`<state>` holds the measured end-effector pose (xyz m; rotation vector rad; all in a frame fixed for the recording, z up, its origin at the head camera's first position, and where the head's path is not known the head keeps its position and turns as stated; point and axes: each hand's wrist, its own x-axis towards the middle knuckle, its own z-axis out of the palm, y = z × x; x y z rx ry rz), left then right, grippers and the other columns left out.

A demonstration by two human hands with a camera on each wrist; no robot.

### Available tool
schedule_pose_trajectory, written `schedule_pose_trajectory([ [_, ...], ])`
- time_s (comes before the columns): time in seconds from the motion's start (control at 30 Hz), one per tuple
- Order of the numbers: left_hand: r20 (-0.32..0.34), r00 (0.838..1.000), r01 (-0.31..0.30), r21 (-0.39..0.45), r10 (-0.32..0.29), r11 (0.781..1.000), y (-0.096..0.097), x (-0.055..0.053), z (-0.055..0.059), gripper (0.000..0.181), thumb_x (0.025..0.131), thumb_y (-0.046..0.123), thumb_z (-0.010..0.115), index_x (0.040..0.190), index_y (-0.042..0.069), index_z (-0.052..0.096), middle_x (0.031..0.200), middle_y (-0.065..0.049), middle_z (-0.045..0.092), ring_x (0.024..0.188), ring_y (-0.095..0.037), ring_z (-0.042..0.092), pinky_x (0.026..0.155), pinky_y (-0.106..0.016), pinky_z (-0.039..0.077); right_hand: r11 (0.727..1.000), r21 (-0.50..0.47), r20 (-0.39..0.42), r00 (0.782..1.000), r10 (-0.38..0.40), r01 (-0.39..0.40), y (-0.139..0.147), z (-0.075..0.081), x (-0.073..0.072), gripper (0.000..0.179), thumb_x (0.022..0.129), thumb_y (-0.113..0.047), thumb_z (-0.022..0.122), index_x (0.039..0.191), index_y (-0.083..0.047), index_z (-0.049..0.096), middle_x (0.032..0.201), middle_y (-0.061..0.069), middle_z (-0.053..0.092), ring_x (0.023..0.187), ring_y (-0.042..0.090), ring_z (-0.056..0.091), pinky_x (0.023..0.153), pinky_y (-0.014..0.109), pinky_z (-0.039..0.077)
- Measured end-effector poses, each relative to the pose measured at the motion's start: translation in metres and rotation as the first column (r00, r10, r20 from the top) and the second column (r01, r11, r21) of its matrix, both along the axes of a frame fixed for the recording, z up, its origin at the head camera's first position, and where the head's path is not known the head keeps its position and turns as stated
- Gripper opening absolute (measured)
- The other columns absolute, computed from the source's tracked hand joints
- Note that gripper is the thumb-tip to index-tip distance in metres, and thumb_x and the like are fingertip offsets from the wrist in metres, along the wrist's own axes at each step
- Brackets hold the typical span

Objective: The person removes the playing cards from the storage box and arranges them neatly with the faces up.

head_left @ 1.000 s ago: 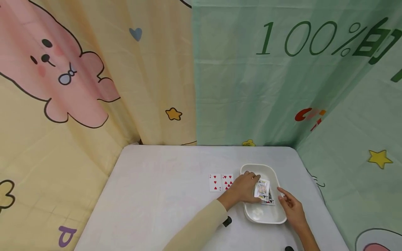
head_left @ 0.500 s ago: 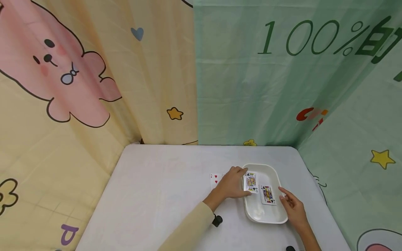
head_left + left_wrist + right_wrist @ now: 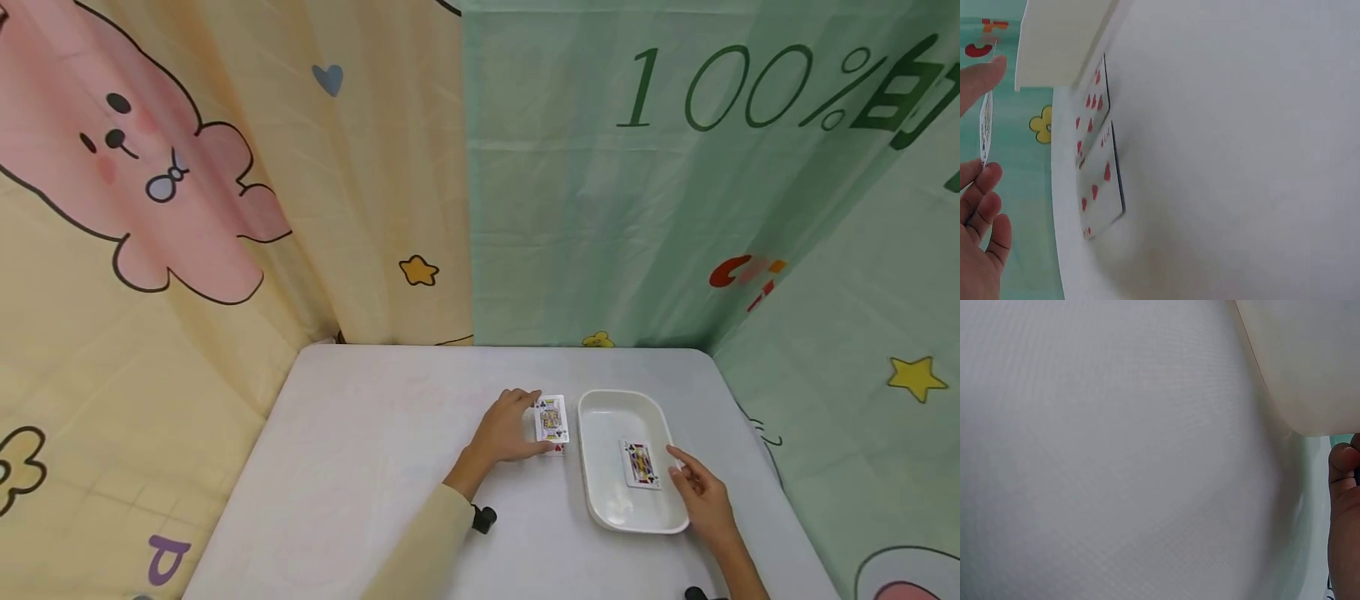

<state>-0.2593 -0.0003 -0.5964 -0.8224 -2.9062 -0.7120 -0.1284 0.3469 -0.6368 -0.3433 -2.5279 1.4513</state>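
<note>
In the head view my left hand [image 3: 506,427] pinches a face playing card [image 3: 552,419] by its edges, just left of the tray. The left wrist view shows this card [image 3: 985,128] nearly edge-on between thumb and fingers, raised off the table. Two heart cards lie side by side on the table: a three [image 3: 1100,184] and a card with more hearts [image 3: 1092,109]. In the head view they are mostly covered by the left hand and its card. Another face card [image 3: 641,464] lies inside the white tray [image 3: 611,518]. My right hand [image 3: 705,500] grips the tray's right rim.
The white table [image 3: 360,467] carries the tray on its right side. Printed curtains [image 3: 555,208] stand close behind and on both sides of the table. A black wrist device [image 3: 484,519] sits at the left wrist.
My left hand has lifted the face card out of the tray and carried it left, over the heart cards. The other face card stays in the tray. My right hand keeps its place.
</note>
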Motion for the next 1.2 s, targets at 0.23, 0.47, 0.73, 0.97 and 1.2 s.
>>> schedule_pose_trajectory([
  [0.23,0.022,0.998,-0.052,0.037,0.051,0.998,-0.045,-0.006,-0.011,0.093,0.075,0.061,0.083,0.151,0.016,0.053,0.138,-0.004,0.06,0.126,-0.021,0.055,0.105,-0.04,0.051,1.0,-0.005,-0.005,1.0,0.002,-0.002,0.0,0.0,0.002,0.04,0.106,-0.02,0.059,0.143,-0.006,0.059,0.092,-0.002,0.044,0.068,0.007,0.04,0.053,0.026,0.038],
  [0.47,0.115,0.991,-0.084,0.073,0.075,0.994,-0.082,-0.007,-0.023,0.092,0.074,0.057,0.086,0.151,0.019,0.052,0.144,-0.003,0.055,0.134,-0.024,0.053,0.108,-0.047,0.05,1.0,-0.008,-0.012,1.0,-0.007,0.007,0.001,-0.002,0.003,0.039,0.106,-0.02,0.06,0.142,-0.006,0.06,0.092,-0.002,0.043,0.067,0.007,0.039,0.052,0.026,0.038],
  [0.73,0.121,0.989,-0.089,0.031,0.084,0.996,-0.108,-0.007,-0.036,0.092,0.074,0.056,0.086,0.15,0.016,0.053,0.144,-0.006,0.055,0.133,-0.024,0.054,0.107,-0.047,0.051,1.0,0.004,-0.03,1.0,0.01,-0.01,0.003,-0.004,0.002,0.039,0.106,-0.021,0.06,0.142,-0.006,0.061,0.091,-0.002,0.044,0.068,0.006,0.04,0.052,0.025,0.038],
  [0.97,0.128,0.989,-0.078,-0.006,0.078,0.997,-0.115,-0.005,-0.041,0.091,0.073,0.054,0.086,0.149,0.015,0.054,0.143,-0.008,0.056,0.132,-0.027,0.054,0.111,-0.046,0.047,1.0,0.006,-0.021,1.0,0.006,-0.006,0.003,-0.005,0.002,0.04,0.106,-0.022,0.06,0.143,-0.008,0.06,0.091,-0.001,0.044,0.068,0.007,0.04,0.053,0.025,0.038],
  [1.2,0.1,0.991,-0.084,-0.062,0.09,0.995,-0.114,-0.008,-0.045,0.09,0.072,0.057,0.085,0.148,0.018,0.057,0.142,-0.006,0.055,0.13,-0.026,0.052,0.108,-0.046,0.047,1.0,-0.001,-0.029,0.999,0.016,-0.016,0.003,-0.004,0.001,0.039,0.105,-0.022,0.06,0.142,-0.007,0.061,0.091,-0.002,0.043,0.068,0.007,0.04,0.052,0.026,0.038],
])
